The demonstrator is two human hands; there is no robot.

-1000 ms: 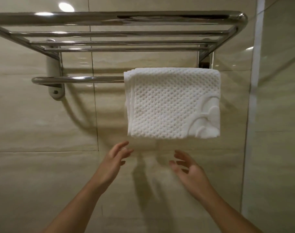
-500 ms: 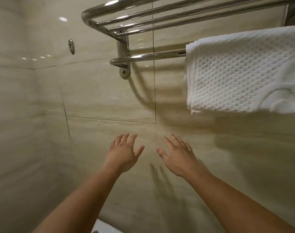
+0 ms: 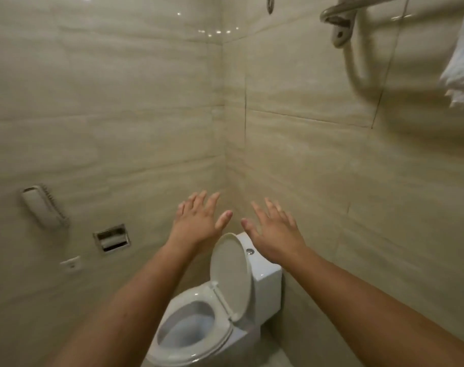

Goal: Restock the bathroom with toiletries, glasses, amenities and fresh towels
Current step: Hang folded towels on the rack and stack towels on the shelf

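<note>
A white waffle towel (image 3: 461,67) hangs at the far right edge, only its left corner showing. It hangs from the chrome towel rack (image 3: 339,11) at the top right. My left hand (image 3: 199,221) and my right hand (image 3: 274,231) float side by side in mid-air with fingers spread, backs toward me. Both hold nothing and touch nothing. They are well below and left of the towel, above the toilet.
A white toilet (image 3: 199,327) with its lid raised stands below my hands in the corner. On the left wall are a wall phone (image 3: 44,207), a recessed paper holder (image 3: 111,238) and a small switch plate (image 3: 71,264). Beige tiles cover both walls.
The view has swung left and down, away from the towel rack toward the toilet corner. Both hands stayed empty and spread, moving left with the view.
</note>
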